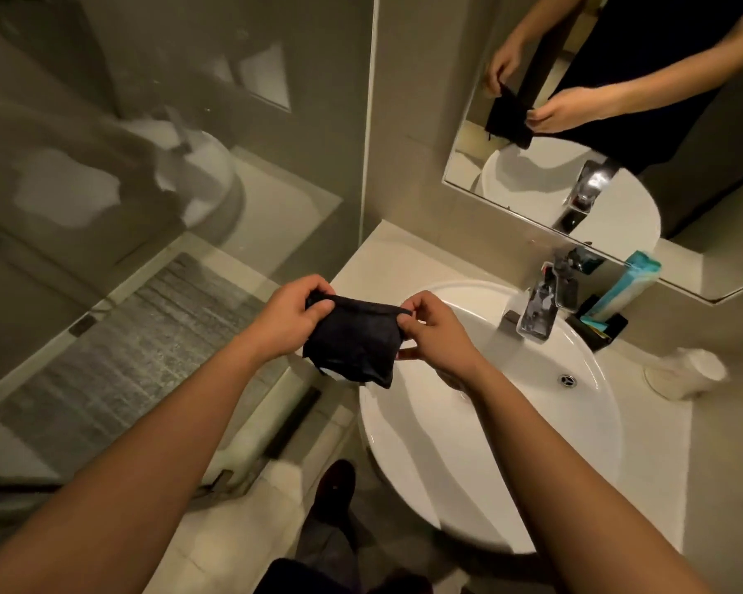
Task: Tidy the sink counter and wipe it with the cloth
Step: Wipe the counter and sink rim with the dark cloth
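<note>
Cloth (352, 340) stretched between left hand (290, 315) and right hand (432, 332), both pinching its top edge above the sink (532, 443) rim. Wiping apparently not begun; items beyond the right hand remain on the counter (374, 259).

head cam | looks down, forward | close over sink (490, 443)
</note>
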Demonstrator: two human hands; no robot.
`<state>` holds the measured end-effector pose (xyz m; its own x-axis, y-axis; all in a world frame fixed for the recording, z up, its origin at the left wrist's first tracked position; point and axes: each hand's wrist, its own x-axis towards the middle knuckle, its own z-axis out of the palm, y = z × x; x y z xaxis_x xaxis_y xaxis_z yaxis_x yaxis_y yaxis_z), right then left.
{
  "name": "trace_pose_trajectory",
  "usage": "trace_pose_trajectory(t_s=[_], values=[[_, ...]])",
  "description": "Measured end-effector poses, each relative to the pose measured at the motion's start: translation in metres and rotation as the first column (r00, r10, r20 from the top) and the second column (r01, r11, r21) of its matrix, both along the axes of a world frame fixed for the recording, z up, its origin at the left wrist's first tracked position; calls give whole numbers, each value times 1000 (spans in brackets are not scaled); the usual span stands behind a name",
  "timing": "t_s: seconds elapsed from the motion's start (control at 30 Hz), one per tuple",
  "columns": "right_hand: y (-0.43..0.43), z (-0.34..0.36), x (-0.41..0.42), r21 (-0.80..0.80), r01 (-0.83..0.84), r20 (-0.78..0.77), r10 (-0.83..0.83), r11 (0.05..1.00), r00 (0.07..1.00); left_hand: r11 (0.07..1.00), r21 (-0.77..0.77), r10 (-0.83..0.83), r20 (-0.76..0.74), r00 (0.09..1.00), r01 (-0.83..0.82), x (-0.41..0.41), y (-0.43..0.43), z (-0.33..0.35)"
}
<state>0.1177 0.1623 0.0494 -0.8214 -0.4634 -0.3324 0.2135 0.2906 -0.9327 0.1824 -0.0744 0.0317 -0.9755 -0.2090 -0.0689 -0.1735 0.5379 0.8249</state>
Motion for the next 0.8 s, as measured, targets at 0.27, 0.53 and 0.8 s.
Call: trace_pose_trajectory(t_s=[0.27,0.53,0.8], values=[[-56,-2,-90,17,131,-10,-131,991,991,999,-16,-47,13,999,47,-111,-49,2],[-73,-36,-176,92,206,27,-209,974,977,992,-54,-110,105,988,117,-222,-64,-19],[-68,-100,-260,312,341,-84,-331,887,940,988,-105,-93,185,978,114,-327,-47,-71]])
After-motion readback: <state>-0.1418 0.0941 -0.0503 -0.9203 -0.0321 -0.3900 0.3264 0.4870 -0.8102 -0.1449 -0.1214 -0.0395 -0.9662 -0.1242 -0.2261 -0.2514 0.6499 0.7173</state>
